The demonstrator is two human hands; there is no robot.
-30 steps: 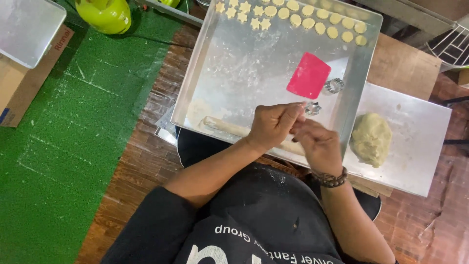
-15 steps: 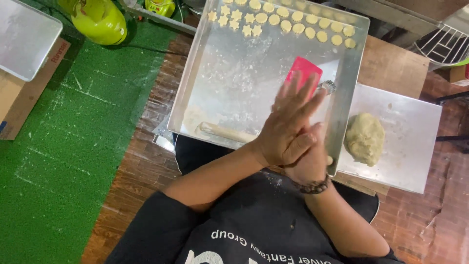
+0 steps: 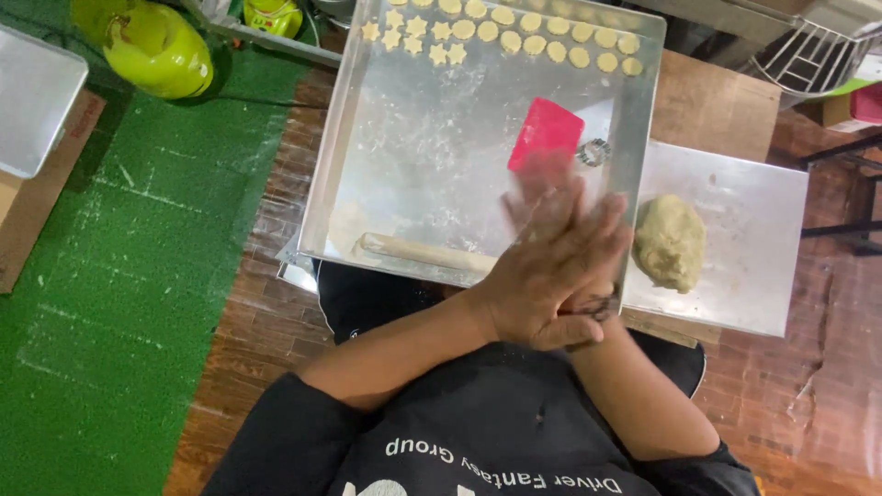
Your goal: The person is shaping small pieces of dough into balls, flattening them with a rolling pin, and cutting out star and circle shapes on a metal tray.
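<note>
My left hand (image 3: 551, 266) lies flat, fingers spread, on top of my right hand (image 3: 595, 296), palm against palm, over the near right corner of a big metal tray (image 3: 413, 156). Only the right hand's edge and a dark bracelet show; anything between the palms is hidden. The fingertips are blurred. Just beyond them on the tray lie a red plastic scraper (image 3: 546, 135) and a small round cutter (image 3: 593, 152). A wooden rolling pin (image 3: 423, 251) rests along the tray's near edge. A lump of pale dough (image 3: 669, 242) sits on a flat metal sheet (image 3: 735, 230) to the right.
Cut dough rounds (image 3: 551, 46) and stars (image 3: 413, 37) line the tray's far edge. A green mat (image 3: 119, 276) covers the floor at left, with a yellow-green container (image 3: 156, 50) and a pale tray (image 3: 32, 101) on it. A wire rack (image 3: 799, 50) stands at the far right.
My hands went from pinching something small with the fingertips to lying flat together. The left hand has slid across the right palm, and the camera has moved closer.
</note>
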